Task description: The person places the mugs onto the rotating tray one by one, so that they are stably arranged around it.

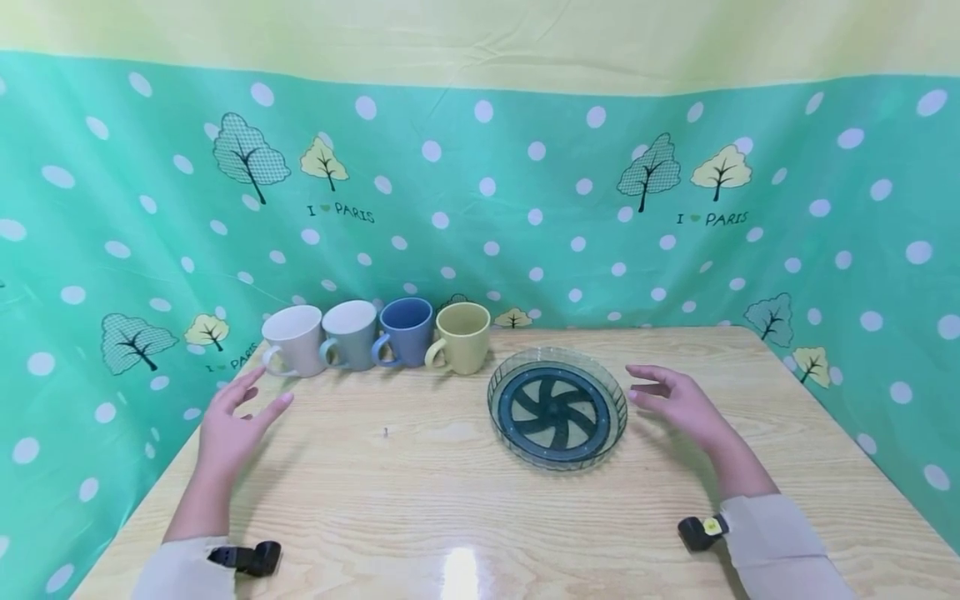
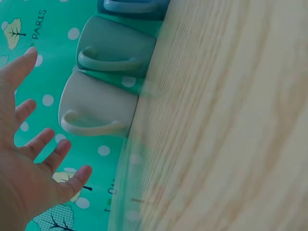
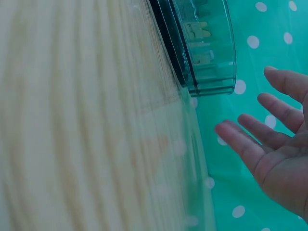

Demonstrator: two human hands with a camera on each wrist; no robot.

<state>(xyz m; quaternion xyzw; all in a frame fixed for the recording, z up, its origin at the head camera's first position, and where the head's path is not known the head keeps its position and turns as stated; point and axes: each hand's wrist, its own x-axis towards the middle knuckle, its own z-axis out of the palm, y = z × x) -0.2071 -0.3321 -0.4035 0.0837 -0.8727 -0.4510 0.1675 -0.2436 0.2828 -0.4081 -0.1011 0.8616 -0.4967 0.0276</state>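
Observation:
My left hand [image 1: 234, 429] hovers over the left side of the table, fingers spread, nearest to a white mug [image 1: 294, 342]. Beside that mug, in a row along the back, stand a grey-green mug [image 1: 351, 335], a blue mug [image 1: 407, 332] and a yellow mug [image 1: 463, 338], all upright with handles toward the left. A round clear tray [image 1: 495, 417] with a dark pinwheel-patterned base sits right of the mugs. Just right of its rim is my right hand [image 1: 686, 408], fingers extended and holding nothing. In the left wrist view the white mug [image 2: 96, 103] stands beyond my fingertips.
The pale wood table [image 1: 420, 500] is bounded at the back and sides by a green dotted cloth [image 1: 480, 250] with printed trees. A small dark mark [image 1: 386, 432] shows on the tabletop. Black wrist cameras [image 1: 262, 558] sit at both sleeves.

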